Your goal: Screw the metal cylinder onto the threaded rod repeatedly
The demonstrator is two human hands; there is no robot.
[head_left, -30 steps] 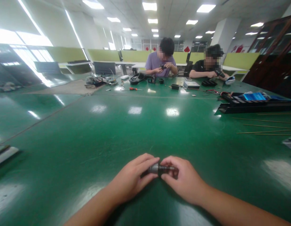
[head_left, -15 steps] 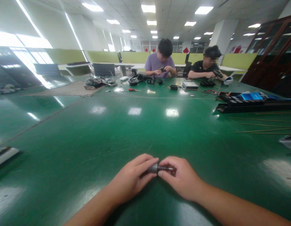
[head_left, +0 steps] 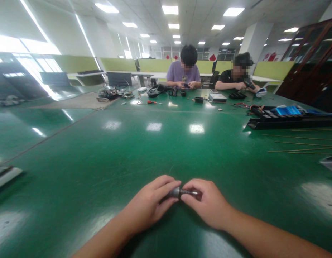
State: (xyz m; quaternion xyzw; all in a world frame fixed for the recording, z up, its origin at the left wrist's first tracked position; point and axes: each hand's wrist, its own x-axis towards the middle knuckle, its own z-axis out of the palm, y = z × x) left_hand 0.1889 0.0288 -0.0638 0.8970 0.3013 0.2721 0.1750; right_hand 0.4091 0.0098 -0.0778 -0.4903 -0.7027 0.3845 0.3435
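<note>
Close to the table's near side, my left hand is closed around a grey metal cylinder, with the thumb below and the fingers over the top. A thin ridged shaft with a bright tip sticks out of the cylinder's right end. My right hand curls around that shaft, thumb and fingertips pinching it near the cylinder. The fingertips of both hands almost meet. The cylinder's left end is hidden inside my left palm, and the part's exact kind cannot be made out.
Across the green table sit two people, one in a purple shirt, one in black. A red-handled screwdriver and several electronic parts lie before them. At right are a black metal channel and several thin rods.
My hands keep nearly the same place and grip; the ridges on the shaft look slightly different. Across the table, the person in purple has lowered the small dark object in their hands.
</note>
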